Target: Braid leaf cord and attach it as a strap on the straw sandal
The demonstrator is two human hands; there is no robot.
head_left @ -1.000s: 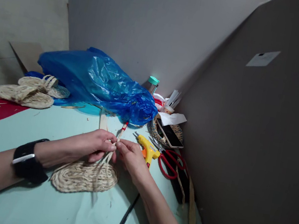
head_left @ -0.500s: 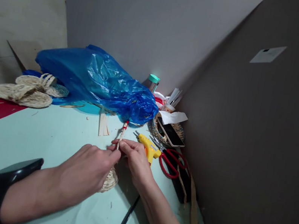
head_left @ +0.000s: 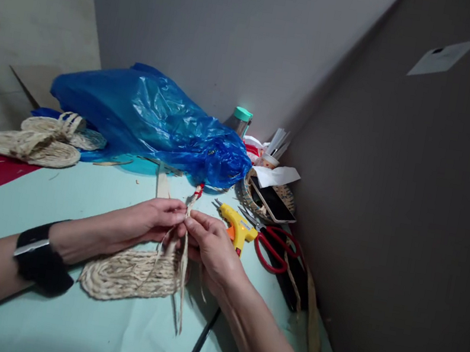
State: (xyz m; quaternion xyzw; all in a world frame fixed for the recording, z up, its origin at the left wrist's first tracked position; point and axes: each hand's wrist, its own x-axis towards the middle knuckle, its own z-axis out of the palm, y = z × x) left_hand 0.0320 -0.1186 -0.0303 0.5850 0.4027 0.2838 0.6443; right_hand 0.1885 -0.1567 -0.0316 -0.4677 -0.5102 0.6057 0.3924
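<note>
My left hand (head_left: 160, 216) and my right hand (head_left: 210, 244) meet over the table, fingers pinched on a pale braid (head_left: 192, 200) of plant fibre. A red tie (head_left: 199, 189) wraps the braid's far end, by the blue bag. Loose strands (head_left: 181, 287) hang from my fingers toward me. Below them lies a woven straw sole (head_left: 128, 275), flat on the table, its right end partly behind the strands and my hand. Just right of my right hand is a yellow glue gun (head_left: 238, 227).
Red-handled scissors (head_left: 269, 254) lie at the right, near a round basket (head_left: 243, 192) with a phone (head_left: 273, 200) on it. A blue plastic bag (head_left: 150, 114) spans the back. Woven slippers (head_left: 36, 149) sit far left. A black cable (head_left: 200, 344) runs along the front.
My left hand has drawn back from across the braid to its left side, uncovering the straw sole and the hanging strands. My right hand still pinches the braid. The view has shifted slightly.
</note>
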